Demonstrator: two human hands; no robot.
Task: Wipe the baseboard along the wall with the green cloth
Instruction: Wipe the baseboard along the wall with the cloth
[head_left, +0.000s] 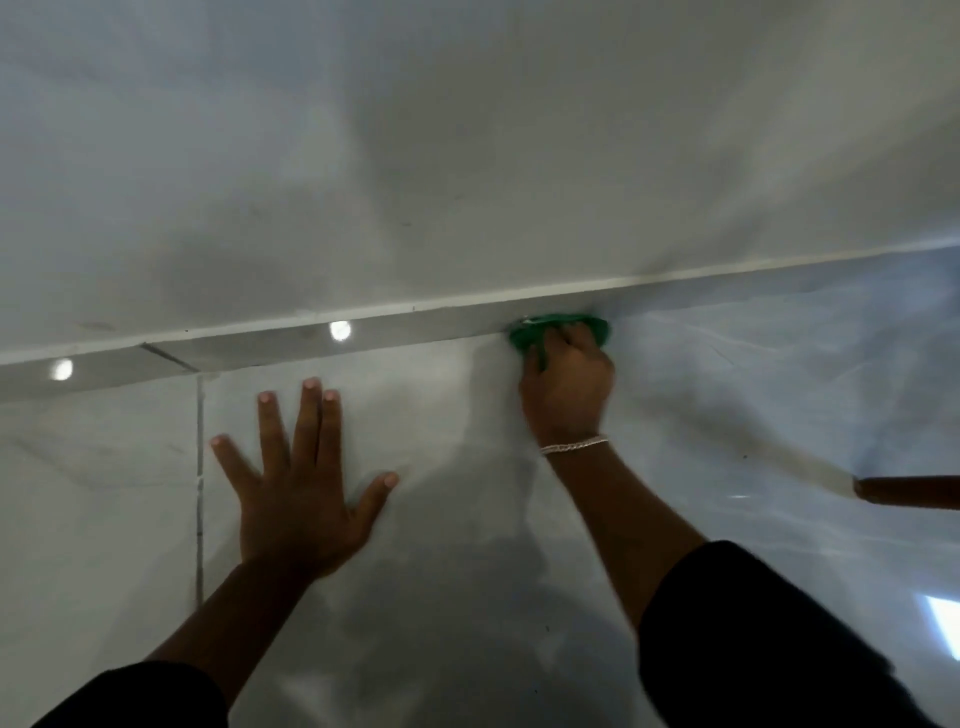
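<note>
Room: a pale wall (467, 130) is seen meeting a glossy light-tiled floor (441, 467); soft shadows are cast on both.
Baseboard: a grey glossy baseboard (260, 345) with a white top edge is run along the foot of the wall, slanting up toward the right; a joint is seen near its left end, and two round light reflections are carried on it.
Floor: one grout line (199, 467) is seen running from the baseboard toward the viewer, left of the left hand; bright reflections are shown at lower right.
Writing: no readable brand, label or lettering can be made out.
Green cloth: the green cloth (558, 330) is bunched and pressed against the baseboard where it meets the floor, right of centre.
Right hand: the right hand (569, 387) is laid over the cloth, fingers curled down on it; the grip is closed around the cloth. A silvery chain bracelet (574, 445) is worn at the wrist, with a dark sleeve (753, 639) further back.
Left hand: the left hand (298, 483) is laid flat on the floor, fingers spread wide, palm down; the grip is fully open and nothing is held. It is well apart from the cloth.
Right edge: a brown wooden rod-like piece (909, 491) is seen entering from the right, just above the floor; what it belongs to cannot be told.
</note>
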